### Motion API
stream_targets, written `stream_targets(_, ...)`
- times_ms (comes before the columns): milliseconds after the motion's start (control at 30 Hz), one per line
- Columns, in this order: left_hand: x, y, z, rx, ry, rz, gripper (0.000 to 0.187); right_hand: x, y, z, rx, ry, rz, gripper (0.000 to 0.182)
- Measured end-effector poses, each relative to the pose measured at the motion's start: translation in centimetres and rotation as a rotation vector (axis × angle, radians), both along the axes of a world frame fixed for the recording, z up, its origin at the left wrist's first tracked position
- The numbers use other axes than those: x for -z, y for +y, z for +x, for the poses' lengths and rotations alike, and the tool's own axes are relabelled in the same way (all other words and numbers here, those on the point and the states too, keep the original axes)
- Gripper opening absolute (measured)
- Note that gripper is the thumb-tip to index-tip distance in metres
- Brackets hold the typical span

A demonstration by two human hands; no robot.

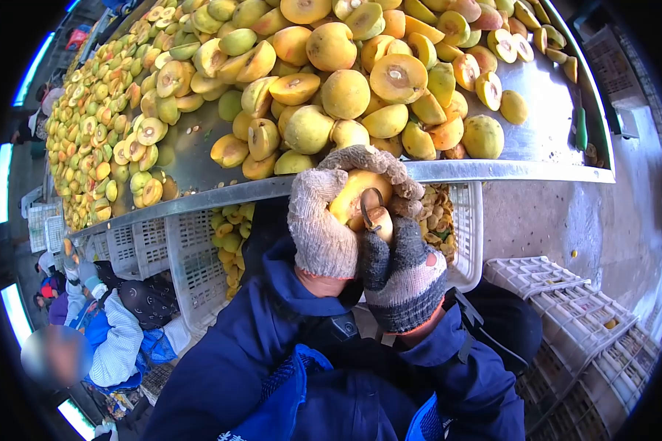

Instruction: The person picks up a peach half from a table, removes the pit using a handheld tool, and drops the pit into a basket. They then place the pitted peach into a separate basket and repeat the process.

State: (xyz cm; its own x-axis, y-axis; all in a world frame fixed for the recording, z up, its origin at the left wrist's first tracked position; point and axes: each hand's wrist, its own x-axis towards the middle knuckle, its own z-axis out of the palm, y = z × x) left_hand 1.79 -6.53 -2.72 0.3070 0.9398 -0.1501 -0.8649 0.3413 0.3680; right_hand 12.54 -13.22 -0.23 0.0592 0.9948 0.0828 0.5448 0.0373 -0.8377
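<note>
My left hand [324, 213], in a whitish knitted glove, is wrapped round a yellow peach half [359, 189] with its cut face toward me. My right hand [406, 283], in a grey and white glove with a dark palm side, is closed on a pitting knife [372, 197]. The knife's thin curved metal loop lies against the peach flesh; its handle is mostly hidden in my fingers. Both hands meet just in front of the metal table's edge. Right behind them lies a heap of halved and whole yellow peaches [346, 94].
A raised rim [507, 170] borders the metal table. A green-handled tool [581, 128] lies at its right end. Below stand a white crate [198, 264] and another crate [467, 235] with scraps. Stacked crates [574, 316] stand at right. Another person [118, 331] sits at left.
</note>
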Motion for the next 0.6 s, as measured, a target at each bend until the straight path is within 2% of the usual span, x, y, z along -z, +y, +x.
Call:
stream_targets(200,0.5,-0.1,-0.5,-0.002,0.08,0.019,0.05,0.0,0.1,0.4,-0.085,-0.05,-0.076,0.026)
stream_targets(267,0.6,-0.1,-0.7,0.008,0.107,0.054,0.048,-0.1,0.0,0.6,-0.132,-0.108,-0.21,0.026)
stream_targets(467,-0.2,-0.1,-0.7,0.027,0.19,0.124,0.044,0.5,0.1,0.6,-0.162,-0.039,-0.162,0.032)
stream_targets(533,-1.3,-0.3,-0.1,-0.039,1.004,0.23,0.046,0.6,-0.1,0.3,-0.125,-0.03,-0.139,0.033)
stream_targets(567,-1.0,-0.2,0.0,-0.039,1.002,0.234,0.046,0.7,-0.1,0.2,-0.09,-0.019,-0.122,0.035)
stream_targets(600,-0.5,-0.1,0.2,-0.023,0.547,0.159,0.044,0.8,-0.1,0.4,-0.089,-0.021,-0.124,0.035)
